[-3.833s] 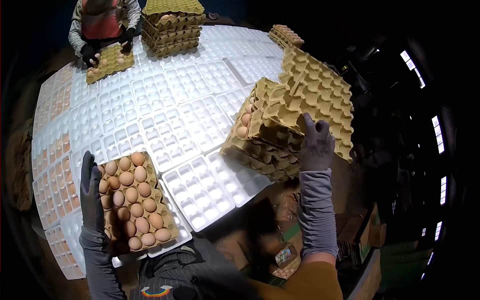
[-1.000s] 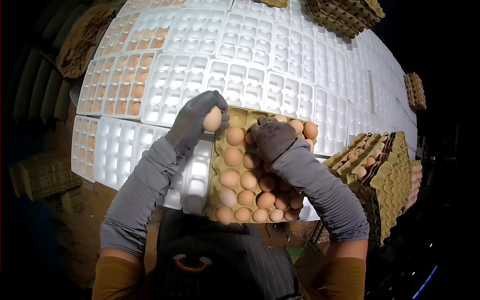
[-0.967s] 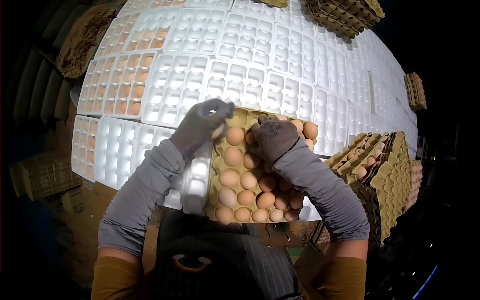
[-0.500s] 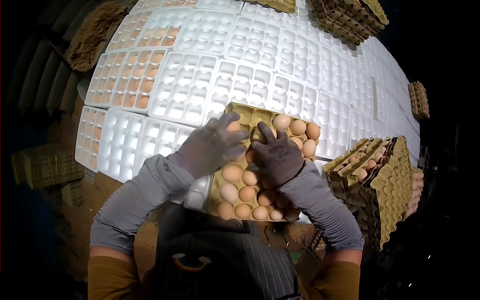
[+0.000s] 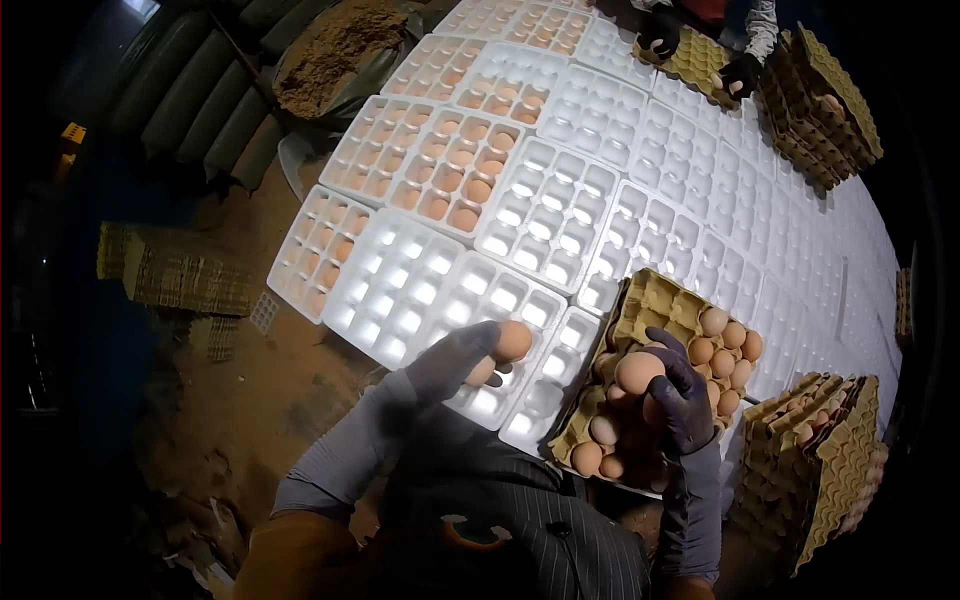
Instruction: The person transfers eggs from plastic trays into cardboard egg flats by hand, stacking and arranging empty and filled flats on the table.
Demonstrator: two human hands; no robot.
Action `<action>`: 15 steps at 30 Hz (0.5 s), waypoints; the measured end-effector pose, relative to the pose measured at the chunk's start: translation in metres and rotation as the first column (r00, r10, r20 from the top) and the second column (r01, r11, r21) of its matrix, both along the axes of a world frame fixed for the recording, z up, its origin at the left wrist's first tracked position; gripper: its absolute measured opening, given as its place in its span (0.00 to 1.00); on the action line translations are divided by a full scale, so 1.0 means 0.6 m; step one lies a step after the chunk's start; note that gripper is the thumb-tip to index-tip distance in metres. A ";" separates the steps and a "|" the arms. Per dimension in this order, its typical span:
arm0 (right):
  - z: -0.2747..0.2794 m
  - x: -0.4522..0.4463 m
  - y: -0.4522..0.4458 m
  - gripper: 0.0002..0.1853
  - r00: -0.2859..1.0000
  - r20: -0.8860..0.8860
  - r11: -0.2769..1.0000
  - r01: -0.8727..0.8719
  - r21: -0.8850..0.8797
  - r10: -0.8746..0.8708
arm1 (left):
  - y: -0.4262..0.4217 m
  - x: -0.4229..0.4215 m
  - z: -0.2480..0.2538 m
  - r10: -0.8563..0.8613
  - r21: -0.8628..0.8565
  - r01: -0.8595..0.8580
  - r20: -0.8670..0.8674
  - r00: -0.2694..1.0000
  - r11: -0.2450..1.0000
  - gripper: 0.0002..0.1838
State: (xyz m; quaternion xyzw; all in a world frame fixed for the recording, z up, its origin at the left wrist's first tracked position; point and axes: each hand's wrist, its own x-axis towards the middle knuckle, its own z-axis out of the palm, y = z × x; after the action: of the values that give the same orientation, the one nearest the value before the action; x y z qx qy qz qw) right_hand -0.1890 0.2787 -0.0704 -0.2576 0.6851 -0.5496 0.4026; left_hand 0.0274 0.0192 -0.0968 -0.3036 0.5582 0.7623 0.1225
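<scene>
L hand (image 5: 447, 364) w/ eggs (image 5: 513, 341) (R hand (image 5: 686, 398) too).

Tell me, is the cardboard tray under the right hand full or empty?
Partly full: the cardboard tray holds eggs, but bare cups show at its far left corner.

Worn on the head, facing forward and steeply down past a pinstriped apron (image 5: 575, 545) at six o'clock. Close above the left hand (image 5: 450, 365) and right hand (image 5: 688, 400), farther from a co-worker's black gloves (image 5: 742, 75) past one o'clock. Wide, barrel-curved, reaching stacked sacks (image 5: 195, 95) at ten.
</scene>
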 end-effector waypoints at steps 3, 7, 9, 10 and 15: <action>-0.024 0.073 -0.129 0.21 0.988 -0.087 0.992 -0.121 0.043 0.124 | -0.087 0.079 -0.053 0.177 -0.512 -0.174 -0.044 0.983 0.841 0.29; -0.091 0.146 -0.319 0.23 0.821 -0.534 0.976 -0.122 0.179 0.201 | -0.247 0.108 -0.057 0.170 -0.970 -0.072 -0.032 0.985 0.232 0.29; -0.130 0.162 -0.402 0.25 0.591 -0.778 0.975 -0.083 0.205 0.214 | -0.314 0.092 -0.080 0.072 -0.999 -0.012 -0.014 0.997 -0.029 0.26; -0.145 0.165 -0.438 0.27 0.519 -0.828 0.976 -0.063 0.210 0.212 | -0.341 0.083 -0.100 0.068 -1.000 -0.015 -0.015 0.998 -0.012 0.26; -0.192 0.193 -0.524 0.26 0.565 -0.801 0.980 -0.088 0.180 0.198 | -0.366 0.086 -0.104 -0.077 -0.998 0.061 0.063 0.995 -0.036 0.23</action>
State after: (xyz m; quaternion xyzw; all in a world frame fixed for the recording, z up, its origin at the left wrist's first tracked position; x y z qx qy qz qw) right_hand -0.0730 -0.0357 -0.1856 -0.5110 0.8018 -0.2930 0.1006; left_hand 0.0793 -0.2004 -0.1594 -0.2668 0.9507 0.1241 -0.0983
